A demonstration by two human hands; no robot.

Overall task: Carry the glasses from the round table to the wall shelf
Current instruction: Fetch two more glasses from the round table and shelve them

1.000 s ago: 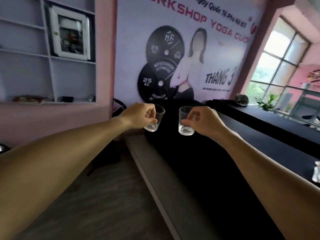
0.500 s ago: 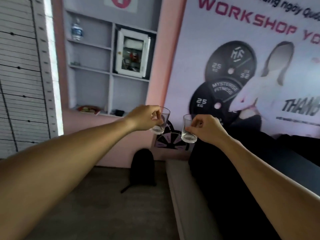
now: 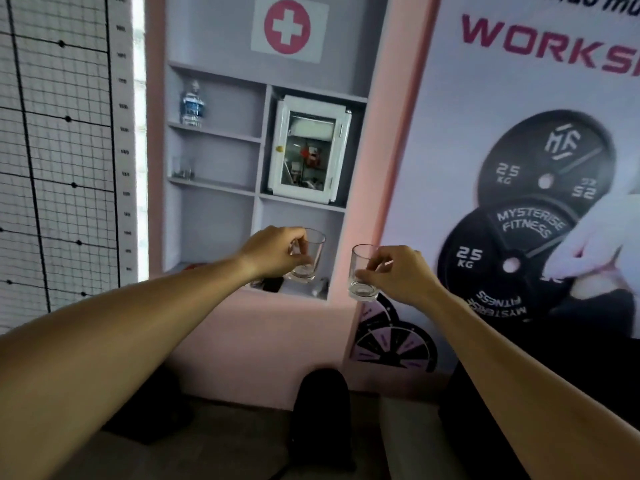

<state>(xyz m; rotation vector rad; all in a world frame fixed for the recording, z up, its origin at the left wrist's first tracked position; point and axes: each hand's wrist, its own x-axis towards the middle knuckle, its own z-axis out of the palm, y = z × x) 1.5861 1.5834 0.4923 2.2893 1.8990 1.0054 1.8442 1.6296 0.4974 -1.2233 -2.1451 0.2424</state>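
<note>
the left hand (image 3: 273, 252) grips one glass (image 3: 308, 254), the right hand (image 3: 398, 271) another glass (image 3: 362, 273) — both raised in the air before the wall shelf (image 3: 214, 187). a loose fingertip pinch could let one slip and shatter. count: two glasses carried, one bottle (image 3: 191, 105) shelved.

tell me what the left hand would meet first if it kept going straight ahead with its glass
Probably the bottom right compartment of the wall shelf: the left hand and its glass line up with that opening, above small items on its ledge. Depth is unclear, but nothing shows in between.
</note>
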